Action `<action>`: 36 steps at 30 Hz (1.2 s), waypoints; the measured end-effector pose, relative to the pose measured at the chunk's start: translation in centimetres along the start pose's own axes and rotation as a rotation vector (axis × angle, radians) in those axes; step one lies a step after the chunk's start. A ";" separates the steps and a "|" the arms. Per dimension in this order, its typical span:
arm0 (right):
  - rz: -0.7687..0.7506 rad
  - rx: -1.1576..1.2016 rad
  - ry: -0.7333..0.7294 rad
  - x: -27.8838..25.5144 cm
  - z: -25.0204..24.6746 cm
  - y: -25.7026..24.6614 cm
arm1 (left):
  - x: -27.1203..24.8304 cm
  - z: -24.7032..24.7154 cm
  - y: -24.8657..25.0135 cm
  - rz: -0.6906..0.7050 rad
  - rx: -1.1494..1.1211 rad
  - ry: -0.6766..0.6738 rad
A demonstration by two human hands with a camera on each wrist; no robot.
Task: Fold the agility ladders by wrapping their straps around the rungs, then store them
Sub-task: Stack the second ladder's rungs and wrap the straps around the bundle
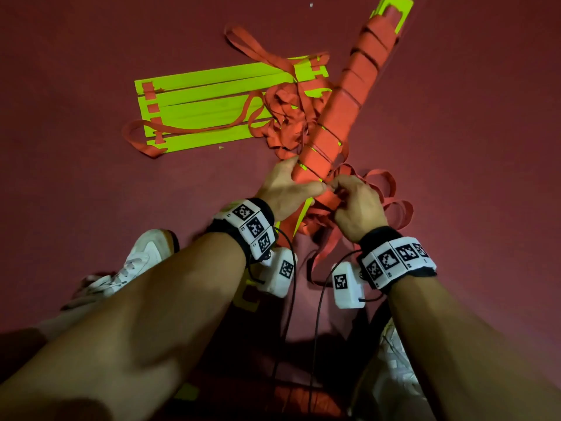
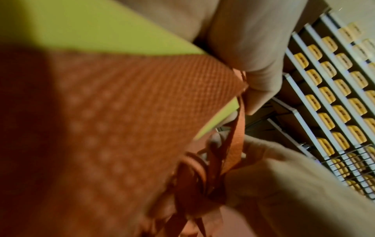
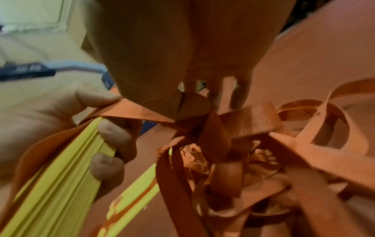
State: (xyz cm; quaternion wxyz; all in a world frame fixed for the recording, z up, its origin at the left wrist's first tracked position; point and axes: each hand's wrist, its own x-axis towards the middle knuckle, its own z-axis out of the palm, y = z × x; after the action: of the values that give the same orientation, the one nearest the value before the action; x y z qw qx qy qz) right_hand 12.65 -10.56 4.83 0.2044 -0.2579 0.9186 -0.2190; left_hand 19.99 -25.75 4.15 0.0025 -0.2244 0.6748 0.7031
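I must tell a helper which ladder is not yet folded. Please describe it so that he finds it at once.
Start from the dark red floor. Left of the strap-wrapped bundle that both hands hold, the unfolded ladder lies flat. Its yellow-green rungs lie bare side by side, with red straps loose over them, not wound around.

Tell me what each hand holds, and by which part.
Left hand grips the strap-wrapped bundle of yellow-green rungs near its lower end. Right hand pinches the loose orange strap right beside that bundle.
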 end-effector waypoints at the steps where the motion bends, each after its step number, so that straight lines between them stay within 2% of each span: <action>1: -0.013 0.084 0.020 0.1 0.0 0.0 | 0.1 -0.2 0.4 0.009 -0.003 0.001; 5: 0.052 0.284 0.047 0.3 -0.4 -0.3 | 0.6 -1.0 2.1 0.055 -0.033 0.060; 9: 0.000 0.133 -0.022 0.4 -0.6 -0.9 | 0.8 -1.7 3.5 0.078 -0.044 0.091; 11: 0.011 0.081 -0.007 0.6 -0.7 -1.0 | 0.8 -1.9 4.0 0.090 -0.048 0.080; 15: -0.045 0.090 0.000 0.6 -1.3 -1.2 | 0.7 -2.6 5.1 0.127 -0.095 0.110; 17: -0.025 0.078 -0.011 0.5 -1.5 -1.0 | 0.6 -3.2 5.8 0.137 -0.113 0.143; 20: -0.040 0.022 0.085 0.8 -1.6 -0.4 | 0.3 -3.8 6.8 0.149 -0.183 0.144; 22: -0.041 0.128 0.158 1.0 -1.5 -0.1 | -0.1 -4.0 7.4 0.169 -0.202 0.147; 26: 0.127 0.687 0.226 1.0 -1.2 -0.1 | -0.4 -4.7 8.4 0.196 -0.224 0.165; 28: 0.148 0.826 0.218 0.8 -1.3 -0.4 | -0.5 -5.2 8.6 0.185 -0.240 0.184; 30: 0.104 0.876 0.203 0.3 -1.5 -0.9 | -0.5 -5.5 8.7 0.177 -0.264 0.197; 32: 0.027 0.828 0.208 -0.1 -1.5 -0.9 | -0.6 -5.7 8.7 0.168 -0.283 0.210; 36: 0.045 0.840 0.196 -0.1 -1.5 -0.3 | -0.7 -6.0 8.8 0.169 -0.300 0.206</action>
State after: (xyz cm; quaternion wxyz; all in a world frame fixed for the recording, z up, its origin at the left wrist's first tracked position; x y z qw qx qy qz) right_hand 12.10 -10.27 6.27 0.2083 -0.1102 0.7701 -0.5928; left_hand 19.83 -31.99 12.77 -0.1588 -0.2355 0.5754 0.7670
